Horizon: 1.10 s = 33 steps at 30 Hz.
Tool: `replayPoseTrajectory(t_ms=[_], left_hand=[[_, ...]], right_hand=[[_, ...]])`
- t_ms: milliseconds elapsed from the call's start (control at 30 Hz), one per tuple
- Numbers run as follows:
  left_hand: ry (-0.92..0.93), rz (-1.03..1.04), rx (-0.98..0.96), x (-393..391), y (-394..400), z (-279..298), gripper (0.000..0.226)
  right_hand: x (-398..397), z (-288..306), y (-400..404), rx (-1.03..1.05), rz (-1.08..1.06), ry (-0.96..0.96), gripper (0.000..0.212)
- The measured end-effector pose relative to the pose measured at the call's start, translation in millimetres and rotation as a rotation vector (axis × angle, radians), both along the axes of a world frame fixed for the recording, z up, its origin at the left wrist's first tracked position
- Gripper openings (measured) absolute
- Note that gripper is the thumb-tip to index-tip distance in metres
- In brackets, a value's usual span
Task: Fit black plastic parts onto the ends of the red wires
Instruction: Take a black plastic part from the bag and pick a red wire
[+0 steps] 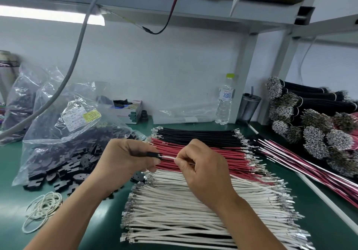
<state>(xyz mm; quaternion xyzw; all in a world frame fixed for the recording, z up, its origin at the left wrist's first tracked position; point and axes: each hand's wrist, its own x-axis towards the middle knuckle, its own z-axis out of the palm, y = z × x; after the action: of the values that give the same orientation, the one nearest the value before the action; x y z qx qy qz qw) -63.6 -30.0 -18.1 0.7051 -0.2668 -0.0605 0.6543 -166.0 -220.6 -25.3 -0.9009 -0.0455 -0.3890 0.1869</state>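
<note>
Both hands [170, 160] pinch a white wire [168, 158] over the green bench [11, 164].

The mat [302, 220] is showing a smooth, matt green surface. At its middle the red wires [203, 153] are wearing matt plastic sleeving, with shiny metal terminals [253, 162] glinting at their 3 o'clock ends. Below, at 6 o'clock, white wires [184, 211] are looking faintly rough, almost woven. At 9 o'clock a glossy, crinkled clear plastic bag [58, 131] is spilling matt black parts [64, 176]. At 1 o'clock a clear plastic bottle [224, 102] is catching light.
</note>
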Motion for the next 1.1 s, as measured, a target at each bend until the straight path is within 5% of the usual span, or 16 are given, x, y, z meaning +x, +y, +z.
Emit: replayPoseTrajectory(t_ms=[133,367,567,800,1100], left_hand=[[-0.076,0.057,0.091,1,-4,-3,0.022],[0.031,-0.024,-0.006,-5,2,6,0.035],[-0.079,0.039,0.095,-3,-1,4,0.022],[-0.013,-0.018,0.047,-6,2,7,0.037],[-0.029,-0.055,0.046,-4,3,2,0.032]], right_hand=[[0,1,3,-0.253,-0.096,-0.063,0.016],[5,-6,-4,0.247,0.115,0.106,0.011],[4,-4,4,-0.036,-0.003,-0.024,0.013],[6,-7,2,0.226,0.127,0.036,0.01],[8,-8,10,0.144,0.126,-0.001,0.011]])
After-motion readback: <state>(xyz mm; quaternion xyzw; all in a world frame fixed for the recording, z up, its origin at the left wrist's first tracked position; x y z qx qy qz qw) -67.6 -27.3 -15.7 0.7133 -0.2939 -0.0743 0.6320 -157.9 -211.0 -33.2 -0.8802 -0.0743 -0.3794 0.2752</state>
